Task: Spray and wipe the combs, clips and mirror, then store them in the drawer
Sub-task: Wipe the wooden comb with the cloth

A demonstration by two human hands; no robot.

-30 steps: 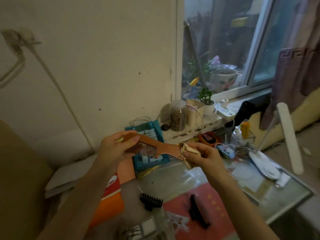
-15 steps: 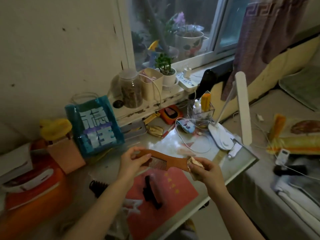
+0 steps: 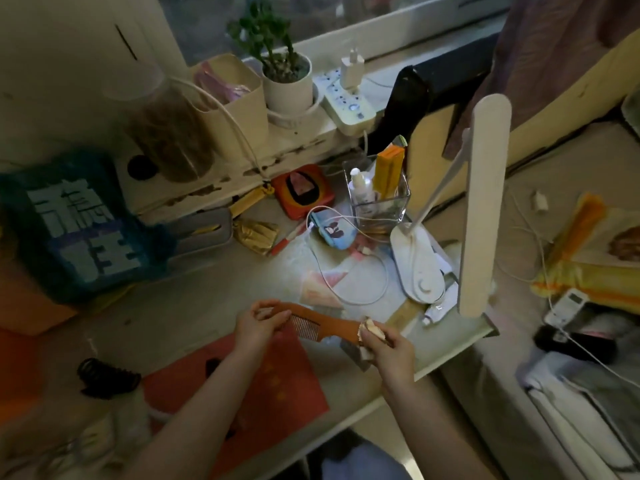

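Nearest, a wooden comb (image 3: pixel 320 322) is held above the front of the bench (image 3: pixel 194 306) between two hands; its toothed end is gripped by the curled fingers (image 3: pixel 268 313) of the left hand (image 3: pixel 258 323), and its handle end is wrapped in a pale cloth (image 3: pixel 370 332) that is pinched around it by the right hand (image 3: pixel 389 348); the teeth are turned downward. The long axis of the comb is laid left to right, dropping slightly toward the right hand, so any wiping stroke would, by this judgement, be run leftward along that axis from the handle toward the teeth; the cloth hand is the one already placed for it. Below the forearms a red mat (image 3: pixel 249 389) is seen, and just left of it a black claw clip (image 3: pixel 105 375) is lying untouched on the bench; a second dark clip is partly hidden behind the left forearm. Farther back, a clear holder (image 3: pixel 379 199) with a small white bottle (image 3: pixel 360 188) is stood beside the base of a white desk lamp (image 3: pixel 419 268); no drawer and no mirror can be made out.
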